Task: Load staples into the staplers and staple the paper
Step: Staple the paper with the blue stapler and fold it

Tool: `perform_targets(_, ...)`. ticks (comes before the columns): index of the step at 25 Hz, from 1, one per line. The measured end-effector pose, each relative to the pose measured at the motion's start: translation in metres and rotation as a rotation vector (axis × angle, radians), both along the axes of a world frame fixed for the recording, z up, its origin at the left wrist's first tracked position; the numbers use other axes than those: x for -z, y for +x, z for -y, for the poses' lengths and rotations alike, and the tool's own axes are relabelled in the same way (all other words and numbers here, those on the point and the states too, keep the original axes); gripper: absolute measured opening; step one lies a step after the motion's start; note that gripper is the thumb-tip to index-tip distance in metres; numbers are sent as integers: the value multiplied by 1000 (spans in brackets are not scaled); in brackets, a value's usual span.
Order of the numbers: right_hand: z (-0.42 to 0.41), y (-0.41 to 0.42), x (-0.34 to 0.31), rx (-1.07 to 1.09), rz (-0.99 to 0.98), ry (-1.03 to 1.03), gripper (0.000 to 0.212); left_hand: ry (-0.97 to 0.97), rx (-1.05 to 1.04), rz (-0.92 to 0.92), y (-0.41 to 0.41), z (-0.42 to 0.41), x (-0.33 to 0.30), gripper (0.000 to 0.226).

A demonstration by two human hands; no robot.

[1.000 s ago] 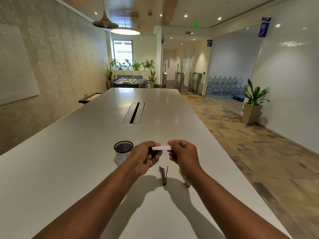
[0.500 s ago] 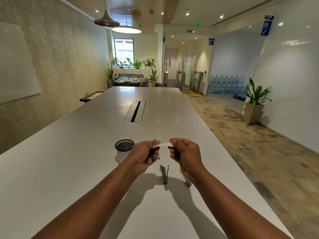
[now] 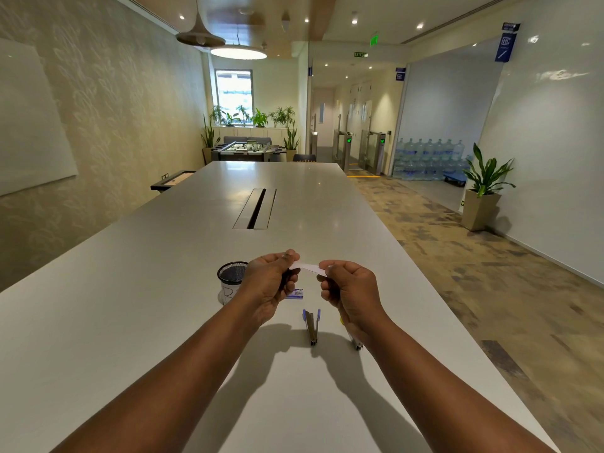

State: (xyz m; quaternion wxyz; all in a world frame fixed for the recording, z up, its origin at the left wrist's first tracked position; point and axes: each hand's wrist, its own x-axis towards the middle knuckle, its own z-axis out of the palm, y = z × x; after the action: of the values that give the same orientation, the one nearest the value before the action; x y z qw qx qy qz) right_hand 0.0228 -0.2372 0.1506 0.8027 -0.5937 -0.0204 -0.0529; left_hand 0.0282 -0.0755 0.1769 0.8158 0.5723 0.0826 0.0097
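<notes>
While the small white strip of paper (image 3: 305, 267) is held in the air between the two hands, above the long pale grey table (image 3: 137, 308), its left end is bent down into the left hand (image 3: 268, 286), whereas half a second ago it is seen held nearly flat; the strip's left end is pinched under the left thumb, and the left fingers are curled round a small dark object that is taken to be a stapler, though too little of it shows to be sure; the right hand (image 3: 348, 287) is closed on the strip's right end, thumb against curled fingers. From the bending of the paper it is judged that the strip is being fed into or pressed by the tool, so that the stapling step is in hand rather than the loading.

In the same head view, a blue and metal stapler (image 3: 312, 325) is seen lying on the table just below the hands, untouched; a second stapler with a yellow part (image 3: 356, 343) is largely hidden beneath the right wrist; a small white and blue staple box (image 3: 296, 293) lies just beside the left hand; a black mesh cup (image 3: 230, 277) stands to the left of that hand.
</notes>
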Motion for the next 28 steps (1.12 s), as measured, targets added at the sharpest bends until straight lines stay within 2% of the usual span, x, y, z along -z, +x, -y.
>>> perform_targets(6, 1, 1, -1, 13, 4, -1, 21, 53, 3, 44, 1, -1, 5, 14)
perform_targets(14, 1, 4, -6, -1, -52, 111, 19, -56, 58, -71, 8, -2, 5, 18)
perform_targets(24, 2, 2, -8, 15, 4, 16, 18, -40, 56, -84, 15, -1, 13, 15)
perform_targets(28, 4, 4, -6, 18, -10, 19, 19, 4, 42, -33, 17, 0, 11, 14)
